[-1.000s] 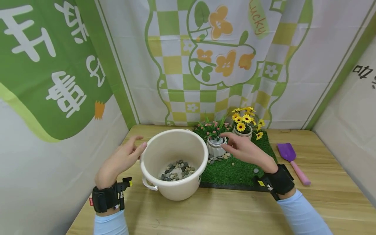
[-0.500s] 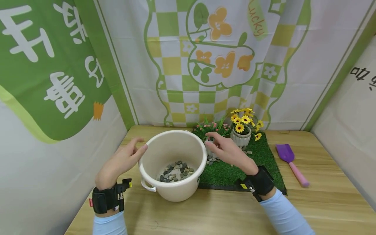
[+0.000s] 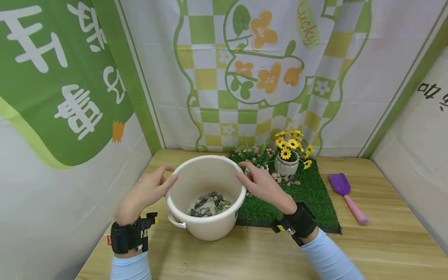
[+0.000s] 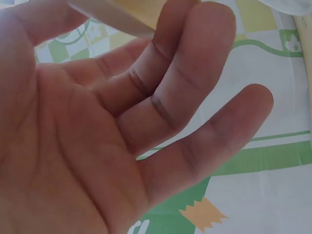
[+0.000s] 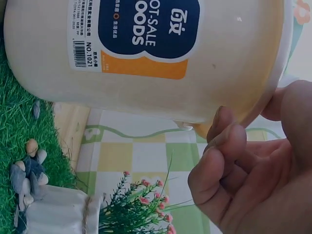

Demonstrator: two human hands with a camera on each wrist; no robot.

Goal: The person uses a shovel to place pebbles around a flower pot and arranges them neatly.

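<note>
A cream plastic bucket (image 3: 210, 228) stands upright on the wooden table, with several grey and tan pebbles (image 3: 211, 205) on its bottom. My left hand (image 3: 148, 190) holds the bucket's left rim, thumb on top and fingers outside. In the left wrist view the rim (image 4: 122, 18) shows between thumb and bent fingers. On the right side my right hand (image 3: 267, 188) grips the rim, its thumb over the edge. The right wrist view shows its curled fingers (image 5: 207, 178) under the lip, near the bucket's labelled wall (image 5: 141, 90). The white handle (image 3: 176, 221) hangs at the left.
An artificial grass mat (image 3: 294, 212) lies right of the bucket. On it stand a white pot of yellow flowers (image 3: 287, 165) and a pink-flowered pot (image 5: 61, 209), with pebbles (image 3: 285, 179) around them. A purple scoop with a pink handle (image 3: 355, 210) lies farther right. Printed cloth walls surround the table.
My right hand has moved left from over the potted plants to the bucket's right rim and taken hold. The left hand has stayed at the left rim; the bucket has hardly moved.
</note>
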